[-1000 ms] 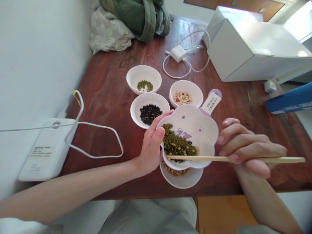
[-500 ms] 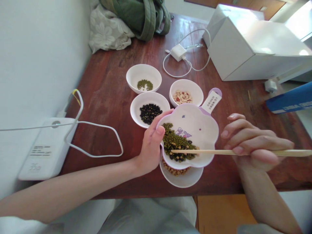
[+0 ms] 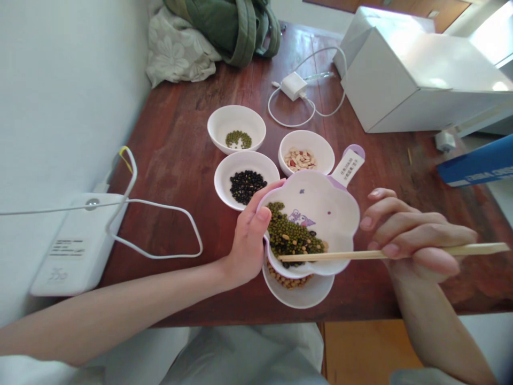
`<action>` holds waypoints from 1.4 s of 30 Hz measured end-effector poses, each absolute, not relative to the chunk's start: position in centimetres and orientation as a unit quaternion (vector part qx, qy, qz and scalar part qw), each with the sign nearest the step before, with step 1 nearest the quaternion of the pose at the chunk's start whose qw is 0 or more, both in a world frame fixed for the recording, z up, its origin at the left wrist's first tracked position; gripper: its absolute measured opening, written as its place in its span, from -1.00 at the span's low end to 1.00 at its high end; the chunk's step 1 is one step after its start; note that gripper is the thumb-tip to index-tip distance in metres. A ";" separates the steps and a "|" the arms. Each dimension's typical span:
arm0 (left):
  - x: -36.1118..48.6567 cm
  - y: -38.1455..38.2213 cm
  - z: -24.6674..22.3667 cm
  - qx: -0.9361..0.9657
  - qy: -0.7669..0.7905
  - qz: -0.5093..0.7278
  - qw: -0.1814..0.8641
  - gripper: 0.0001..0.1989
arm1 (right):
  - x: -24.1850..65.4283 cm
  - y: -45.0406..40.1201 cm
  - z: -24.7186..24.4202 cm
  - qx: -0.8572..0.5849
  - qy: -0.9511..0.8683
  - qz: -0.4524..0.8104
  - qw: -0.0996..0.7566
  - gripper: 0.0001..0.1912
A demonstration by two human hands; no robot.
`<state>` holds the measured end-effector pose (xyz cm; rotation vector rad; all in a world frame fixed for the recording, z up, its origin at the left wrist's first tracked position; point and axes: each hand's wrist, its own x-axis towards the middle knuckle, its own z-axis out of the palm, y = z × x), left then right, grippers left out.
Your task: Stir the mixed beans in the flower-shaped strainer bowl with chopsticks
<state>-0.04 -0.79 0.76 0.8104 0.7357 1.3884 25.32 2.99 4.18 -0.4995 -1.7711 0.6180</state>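
Observation:
My left hand (image 3: 247, 240) grips the left rim of a flower-shaped white and purple bowl (image 3: 324, 211), tilted toward me, with mixed green, black and tan beans (image 3: 292, 238) piled at its low side. Wooden chopsticks (image 3: 352, 255) lie in my right hand (image 3: 412, 240), their tips over the beans near the bowl's front rim. Under the tilted bowl sits a white bowl of tan beans (image 3: 298, 291). Behind stand three white bowls: black beans (image 3: 245, 184), green beans (image 3: 237, 140) and pale nuts (image 3: 306, 155).
The dark wooden table (image 3: 180, 155) holds a white device with a looped cable (image 3: 80, 240) at left, a charger with cord (image 3: 294, 88), a white box (image 3: 412, 80), a blue box (image 3: 476, 166), and a green bag on flowered cloth (image 3: 224, 27) at the back.
The chopsticks moved up over the beans half a second ago, then dipped back slightly toward the front rim. My left hand and the tilted bowl stayed put.

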 end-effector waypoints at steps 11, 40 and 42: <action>0.0 -0.8 0.8 0.352 0.317 0.607 0.638 -0.52 | 25.6 2.6 4.5 -0.243 -0.746 0.245 0.569 -0.54; 0.0 -0.8 0.9 0.349 0.319 0.611 0.635 -0.51 | 24.8 3.1 4.9 -0.285 -0.679 0.266 0.623 -0.38; 0.0 -0.8 0.8 0.354 0.316 0.609 0.635 -0.51 | 24.8 3.0 4.8 -0.286 -0.688 0.264 0.612 -0.37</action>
